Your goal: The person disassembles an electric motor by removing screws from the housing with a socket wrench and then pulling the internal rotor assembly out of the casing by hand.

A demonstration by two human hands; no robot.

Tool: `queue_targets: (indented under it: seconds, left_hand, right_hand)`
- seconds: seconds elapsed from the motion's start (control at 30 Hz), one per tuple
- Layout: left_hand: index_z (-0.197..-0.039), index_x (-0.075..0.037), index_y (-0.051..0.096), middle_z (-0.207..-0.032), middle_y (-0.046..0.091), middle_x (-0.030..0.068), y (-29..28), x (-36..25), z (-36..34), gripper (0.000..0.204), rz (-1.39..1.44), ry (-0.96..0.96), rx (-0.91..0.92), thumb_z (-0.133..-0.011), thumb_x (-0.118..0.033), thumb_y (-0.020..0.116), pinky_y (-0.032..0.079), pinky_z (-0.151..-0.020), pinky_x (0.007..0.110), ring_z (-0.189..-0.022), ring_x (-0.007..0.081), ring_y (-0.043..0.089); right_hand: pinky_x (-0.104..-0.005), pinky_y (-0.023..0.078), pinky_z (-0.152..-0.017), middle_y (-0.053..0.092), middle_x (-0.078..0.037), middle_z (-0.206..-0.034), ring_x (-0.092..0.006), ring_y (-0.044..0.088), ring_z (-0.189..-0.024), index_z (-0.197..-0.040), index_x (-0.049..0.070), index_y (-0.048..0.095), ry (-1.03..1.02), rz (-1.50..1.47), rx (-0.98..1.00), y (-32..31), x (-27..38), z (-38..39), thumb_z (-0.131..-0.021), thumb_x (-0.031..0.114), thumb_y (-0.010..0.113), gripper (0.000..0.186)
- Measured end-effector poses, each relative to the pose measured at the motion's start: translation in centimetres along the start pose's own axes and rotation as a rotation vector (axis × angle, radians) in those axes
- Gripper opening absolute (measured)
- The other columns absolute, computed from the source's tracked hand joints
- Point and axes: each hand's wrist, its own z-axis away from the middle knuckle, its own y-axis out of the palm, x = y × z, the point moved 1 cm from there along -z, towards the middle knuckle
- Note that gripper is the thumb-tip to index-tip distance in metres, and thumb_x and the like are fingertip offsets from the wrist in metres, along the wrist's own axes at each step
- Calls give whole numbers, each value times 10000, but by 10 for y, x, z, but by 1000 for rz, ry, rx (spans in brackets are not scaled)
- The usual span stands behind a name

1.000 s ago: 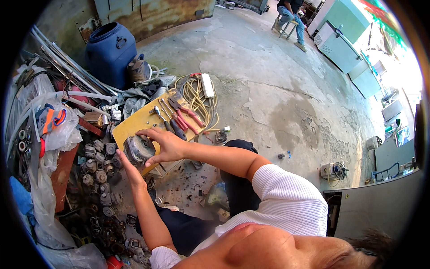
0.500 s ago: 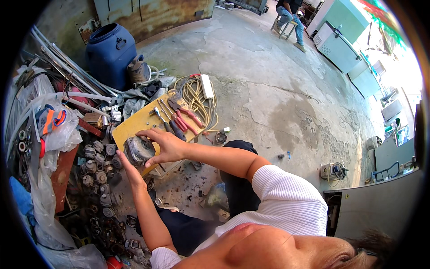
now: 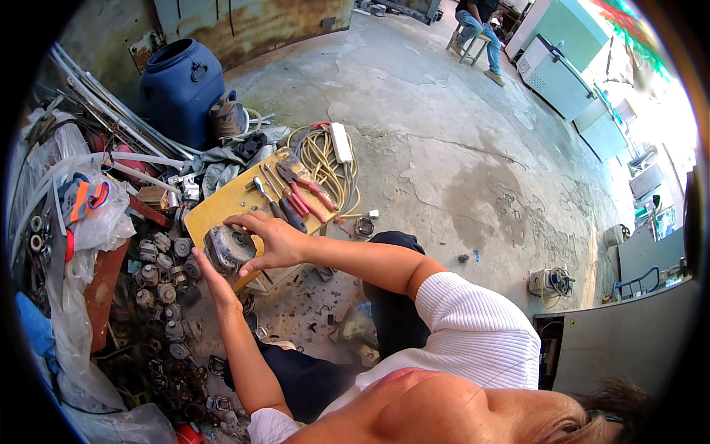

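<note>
A grimy grey electric motor (image 3: pixel 231 247), round and low, stands on the near part of a yellow board (image 3: pixel 214 211). My right hand (image 3: pixel 275 242) curves round its right side, fingers over the top and thumb low on the near edge. Along the motor's left side lies my left hand (image 3: pixel 216 283), its fingers stretched out straight; its thumb is hard to make out. Beyond the motor on the board rest red-handled pliers (image 3: pixel 303 189), a screwdriver with a dark handle (image 3: pixel 292 212) and a ratchet wrench (image 3: pixel 265 194).
Several small motors (image 3: pixel 164 285) are heaped on the floor at left, beside plastic bags (image 3: pixel 103 222). A blue drum (image 3: pixel 183 92) stands behind. Coiled cable (image 3: pixel 318 152) with a white power strip (image 3: pixel 341 142) lies past the board. Far off, a person (image 3: pixel 477 29) sits on a stool.
</note>
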Motion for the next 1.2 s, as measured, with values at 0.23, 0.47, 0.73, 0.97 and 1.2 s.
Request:
queue_targets:
  seconds: [0.23, 0.47, 0.73, 0.97, 1.2]
  left_hand:
    - [-1542, -101, 154, -1546, 281, 120, -4, 6, -4, 940, 0, 35, -25, -893, -745, 371, 336, -1103, 429, -1398, 280, 339]
    - [-1523, -149, 227, -1498, 377, 73, -5, 15, -10, 904, -13, -23, 36, -880, -771, 354, 401, -1034, 449, -1363, 257, 393]
    - [-1470, -88, 347, -1456, 440, 73, 11, 0, 5, 835, 236, -46, 234, -928, -723, 311, 372, -1087, 399, -1333, 220, 438]
    - [-1354, -35, 462, -1257, 581, 115, -2, -13, 11, 818, 212, -95, 356, -915, -720, 375, 516, -945, 367, -1048, 216, 648]
    - [-1385, -50, 452, -1267, 584, 88, -1, -19, 20, 803, -151, -12, 358, -881, -668, 540, 449, -973, 366, -1102, 230, 611]
  right_hand:
    - [-421, 463, -990, 513, -173, -1305, -339, 556, -1156, -1399, 63, 401, 2, -5, 13, -2, 1, 0, -655, 471, 850, 960]
    - [-407, 460, -992, 524, -171, -1300, -325, 564, -1155, -1380, 50, 417, -81, -36, 126, -23, -3, -11, -619, 388, 893, 960]
    - [-407, 390, -1070, 510, -170, -1298, -282, 489, -1253, -1406, 42, 351, 96, -124, 109, -25, 0, -10, -597, 368, 927, 1046]
    - [-351, 406, -1030, 565, -105, -1263, -200, 543, -1165, -1373, -36, 433, 188, -560, 34, -22, -2, -15, -668, 242, 902, 891]
    - [-352, 400, -1008, 583, -110, -1222, -202, 541, -1142, -1355, -34, 457, 423, -704, 9, -27, -5, -7, -757, 329, 825, 791]
